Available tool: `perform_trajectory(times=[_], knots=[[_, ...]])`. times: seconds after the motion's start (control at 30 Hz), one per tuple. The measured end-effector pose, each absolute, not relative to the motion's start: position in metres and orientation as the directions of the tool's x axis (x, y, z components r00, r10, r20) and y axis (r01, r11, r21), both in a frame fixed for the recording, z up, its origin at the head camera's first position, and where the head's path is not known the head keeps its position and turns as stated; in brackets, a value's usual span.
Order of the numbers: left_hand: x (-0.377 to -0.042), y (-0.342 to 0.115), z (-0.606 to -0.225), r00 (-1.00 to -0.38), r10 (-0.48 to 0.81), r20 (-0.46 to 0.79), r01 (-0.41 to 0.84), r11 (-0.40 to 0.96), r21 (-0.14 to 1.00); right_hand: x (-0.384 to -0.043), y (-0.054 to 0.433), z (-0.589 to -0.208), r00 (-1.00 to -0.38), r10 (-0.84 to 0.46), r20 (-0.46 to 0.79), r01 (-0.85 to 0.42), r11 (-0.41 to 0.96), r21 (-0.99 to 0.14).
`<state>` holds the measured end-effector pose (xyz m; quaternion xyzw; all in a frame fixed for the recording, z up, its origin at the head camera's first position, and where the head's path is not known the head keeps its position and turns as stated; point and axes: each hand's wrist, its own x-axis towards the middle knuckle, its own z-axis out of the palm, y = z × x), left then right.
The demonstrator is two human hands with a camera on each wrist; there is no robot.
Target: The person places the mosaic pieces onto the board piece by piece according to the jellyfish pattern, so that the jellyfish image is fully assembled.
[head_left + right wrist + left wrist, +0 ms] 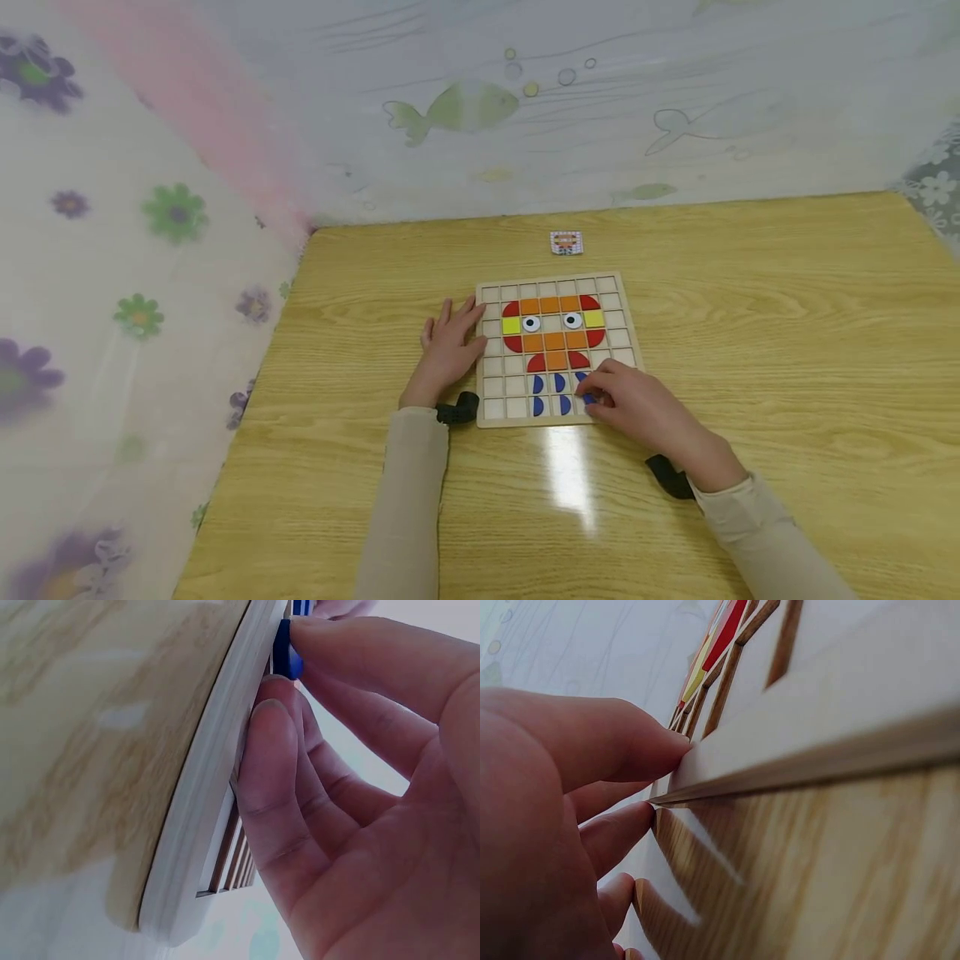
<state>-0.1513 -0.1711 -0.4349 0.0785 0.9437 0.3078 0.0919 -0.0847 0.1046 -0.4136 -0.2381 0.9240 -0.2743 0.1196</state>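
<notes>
A square wooden grid board (492,388) lies on the table, bearing red quarter-round, orange and yellow tiles, two eye tiles (531,323) and several blue half-round tiles (538,384) in its lower rows. My left hand (447,348) rests at the board's left edge, its thumb (656,746) on the frame and the fingers spread beside it. At the lower right cells, my right hand (651,410) pinches a blue half-round tile (283,651) close over the board. Its fingers partly cover the neighbouring blue tile above.
Behind the board a small picture card (566,242) lies on the wooden table (750,333). Black wrist camera mounts (670,478) sit at both wrists. A wall painted with fish (472,107) borders the table's far edge; a flowered wall (138,317) stands at left.
</notes>
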Motion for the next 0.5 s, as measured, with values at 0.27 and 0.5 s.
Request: perform_trajectory(times=[0.27,0.5], knots=[[-0.1507,-0.1714,-0.4372,-0.971,0.203,-0.125,0.089,0.797,0.597,-0.0855,0.1046,-0.4158,-0.858,-0.506,-0.09,-0.377,0.738,-0.56],[-0.1516,-0.1697,-0.4388,-0.973,0.192,-0.127,0.08,0.8,0.595,-0.0859,0.1085,-0.4133,-0.872,-0.486,-0.057,-0.374,0.737,-0.563]])
